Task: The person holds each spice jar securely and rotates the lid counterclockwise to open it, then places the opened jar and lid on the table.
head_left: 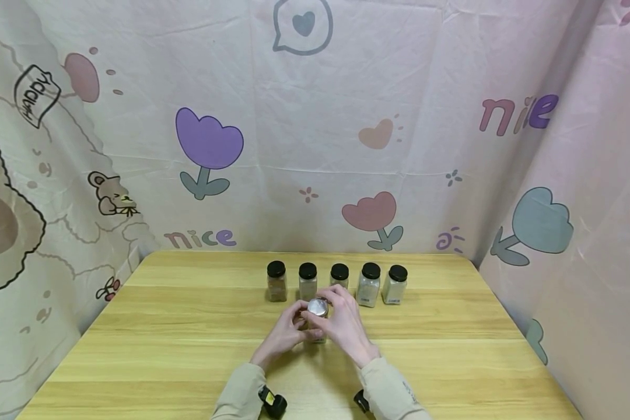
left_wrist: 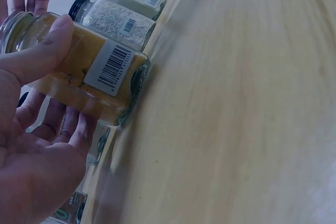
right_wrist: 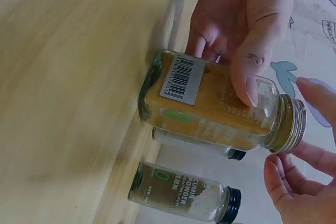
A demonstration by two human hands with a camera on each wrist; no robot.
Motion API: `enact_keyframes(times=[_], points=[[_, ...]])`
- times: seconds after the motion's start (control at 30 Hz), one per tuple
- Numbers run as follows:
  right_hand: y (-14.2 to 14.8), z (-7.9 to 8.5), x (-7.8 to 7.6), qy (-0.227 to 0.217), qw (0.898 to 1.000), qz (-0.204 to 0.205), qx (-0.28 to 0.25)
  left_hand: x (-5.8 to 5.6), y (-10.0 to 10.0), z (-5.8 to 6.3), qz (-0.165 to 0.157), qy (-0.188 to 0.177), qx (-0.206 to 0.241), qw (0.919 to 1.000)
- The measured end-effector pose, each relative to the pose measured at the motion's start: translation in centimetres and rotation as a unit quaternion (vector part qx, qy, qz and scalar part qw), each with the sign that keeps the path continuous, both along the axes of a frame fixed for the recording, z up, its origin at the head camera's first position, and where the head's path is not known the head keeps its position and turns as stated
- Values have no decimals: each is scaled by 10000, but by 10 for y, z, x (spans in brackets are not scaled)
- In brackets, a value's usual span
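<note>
A square glass spice jar (right_wrist: 210,108) of orange-brown powder, with a barcode sticker and a silver lid (head_left: 317,307), stands upright at the table's middle. My left hand (head_left: 282,337) grips its body, thumb on one face and fingers behind, as the left wrist view shows. At the top, my right hand (head_left: 345,321) has its thumb and curled fingers around the lid. The right wrist view shows these fingers (right_wrist: 312,156) at the lid's rim; how firmly they press cannot be told.
Behind the hands stands a row of black-capped spice jars, among them a brown one (head_left: 277,283), a cumin powder jar (right_wrist: 181,191) and pale ones (head_left: 368,286) at the right. The wooden table (head_left: 189,326) meets a printed cloth backdrop (head_left: 304,116).
</note>
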State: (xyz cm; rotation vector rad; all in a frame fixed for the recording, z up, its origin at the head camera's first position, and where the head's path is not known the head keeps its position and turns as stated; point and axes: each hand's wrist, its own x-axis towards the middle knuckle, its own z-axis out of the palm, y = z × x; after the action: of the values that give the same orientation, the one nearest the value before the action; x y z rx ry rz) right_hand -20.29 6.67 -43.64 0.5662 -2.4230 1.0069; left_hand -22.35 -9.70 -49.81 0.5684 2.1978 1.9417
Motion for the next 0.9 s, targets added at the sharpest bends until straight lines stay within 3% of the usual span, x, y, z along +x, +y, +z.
enact_keyframes(times=[0.43,0.7,0.9], points=[[1,3,-1,-302,9990,336,35,-1,0,-1,29,-95,88,9999],[1,-1,-2,23,10000,70,-25,0,1,0,101,-313,44,9995],[1,3,-1,-240,9996,150,1,0,0,0,48,-212,72,9997]])
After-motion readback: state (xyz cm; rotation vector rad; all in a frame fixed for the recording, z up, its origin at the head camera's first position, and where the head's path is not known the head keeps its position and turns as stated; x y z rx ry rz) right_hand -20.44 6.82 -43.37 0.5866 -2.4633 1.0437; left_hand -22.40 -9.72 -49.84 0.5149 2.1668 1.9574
